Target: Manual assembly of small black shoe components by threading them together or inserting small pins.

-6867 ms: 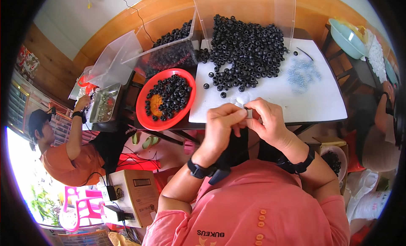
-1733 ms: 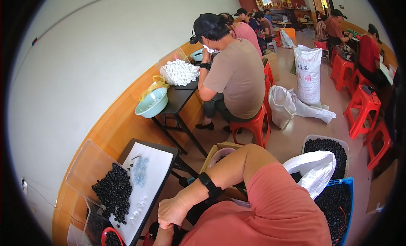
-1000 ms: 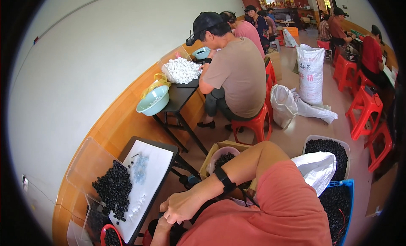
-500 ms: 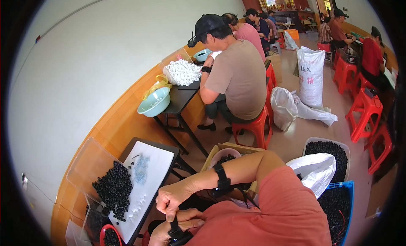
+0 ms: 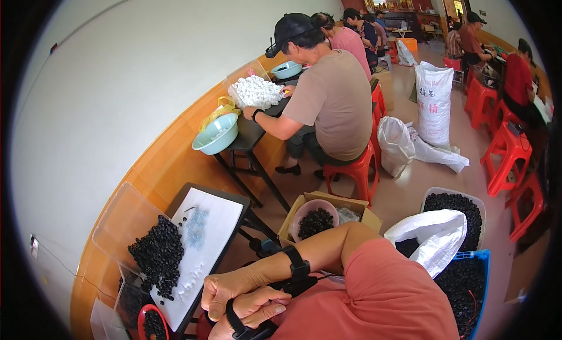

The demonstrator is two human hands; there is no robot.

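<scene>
My right hand [image 5: 219, 293] lies across my left wrist, its fingers bent in a pinch at a black wrist strap [image 5: 233, 318]. The strap loops round my left wrist and carries a dark device [image 5: 257, 330] near the lower edge. My left hand [image 5: 259, 304] rests against my body with fingers loosely stretched and the thumb apart; nothing shows in it. Another black wristband [image 5: 297, 263] sits on my right forearm. Left of my hands, a table with a white sheet [image 5: 216, 214] bears a heap of small black round parts [image 5: 157, 255] and small clear pieces [image 5: 196, 227].
A red bowl [image 5: 144, 330] of black parts stands at the table's near end. A cardboard box [image 5: 363, 214] holds a pink bowl [image 5: 300, 216]. On the right are a white sack [image 5: 448, 237] and a blue crate [image 5: 485, 281]. Ahead, a person [image 5: 336, 100] sits on a red stool [image 5: 362, 173].
My right hand has moved slightly left and down, and the strap sits closer round my left wrist. My right elbow has shifted left, uncovering the box. The person ahead has lowered their arm.
</scene>
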